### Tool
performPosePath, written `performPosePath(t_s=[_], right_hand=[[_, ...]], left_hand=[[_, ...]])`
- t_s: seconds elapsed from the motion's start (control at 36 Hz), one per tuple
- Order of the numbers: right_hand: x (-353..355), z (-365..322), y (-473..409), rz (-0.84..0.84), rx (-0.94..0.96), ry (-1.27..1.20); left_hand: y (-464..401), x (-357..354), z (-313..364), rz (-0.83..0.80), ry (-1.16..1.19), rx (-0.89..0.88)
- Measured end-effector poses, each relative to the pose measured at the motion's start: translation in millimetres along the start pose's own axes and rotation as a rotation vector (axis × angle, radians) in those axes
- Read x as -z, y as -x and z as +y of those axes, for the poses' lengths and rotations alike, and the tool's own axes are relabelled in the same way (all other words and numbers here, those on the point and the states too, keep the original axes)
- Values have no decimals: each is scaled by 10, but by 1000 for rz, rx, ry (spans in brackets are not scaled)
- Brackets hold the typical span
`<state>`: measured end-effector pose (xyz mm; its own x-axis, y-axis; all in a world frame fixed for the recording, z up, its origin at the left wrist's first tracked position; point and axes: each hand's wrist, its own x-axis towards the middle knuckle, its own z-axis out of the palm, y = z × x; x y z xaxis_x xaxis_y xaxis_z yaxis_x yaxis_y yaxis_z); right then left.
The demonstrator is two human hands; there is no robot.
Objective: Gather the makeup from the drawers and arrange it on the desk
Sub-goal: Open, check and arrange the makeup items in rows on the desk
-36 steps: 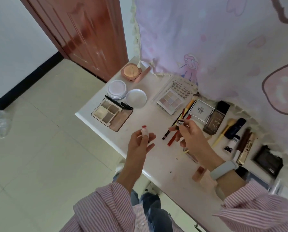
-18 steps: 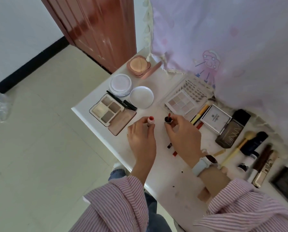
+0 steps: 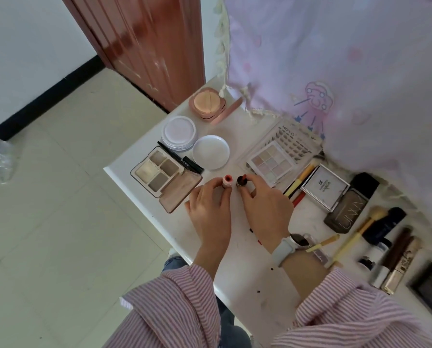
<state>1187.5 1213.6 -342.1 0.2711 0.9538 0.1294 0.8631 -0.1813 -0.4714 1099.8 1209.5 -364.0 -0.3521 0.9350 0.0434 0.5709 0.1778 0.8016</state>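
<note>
The left hand [image 3: 210, 212] pinches a small pink lipstick [image 3: 227, 181] by its fingertips, and the right hand [image 3: 265, 207] pinches a dark lipstick [image 3: 241, 180] in the same way. Both tubes stand upright on the white desk [image 3: 124, 169], their long axes vertical, so only the tops show. They are just beside each other, pink on the left and dark on the right; I cannot tell if they touch.

Both tubes lie at the far tips of the hands, in the bare gap between the open four-pan palette [image 3: 159, 173] on the left and the pale eyeshadow palette [image 3: 270, 163] on the right. The round white lid [image 3: 211, 152] is just beyond them, on the far side. Each hand is equally near to its own tube (neither needs to cross over).

In my judgement the step in hand is setting the two lipsticks standing as a pair. The coming move needs a straight, gentle release, drawing the hands back toward the near edge, because such narrow upright tubes may tip easily.
</note>
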Motion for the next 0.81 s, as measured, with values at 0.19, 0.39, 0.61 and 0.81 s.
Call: performPosePath(t_s=[0.19, 0.39, 0.61, 0.81], right_hand=[[53, 71, 75, -69, 51, -46], [359, 317, 71, 59, 123, -84], [423, 337, -378, -309, 21, 305], [488, 297, -357, -227, 25, 212]], left_hand=[[44, 13, -10, -2, -27, -37], [284, 134, -123, -38, -54, -140], [440, 213, -255, -120, -250, -266], [427, 255, -257, -170, -280, -302]])
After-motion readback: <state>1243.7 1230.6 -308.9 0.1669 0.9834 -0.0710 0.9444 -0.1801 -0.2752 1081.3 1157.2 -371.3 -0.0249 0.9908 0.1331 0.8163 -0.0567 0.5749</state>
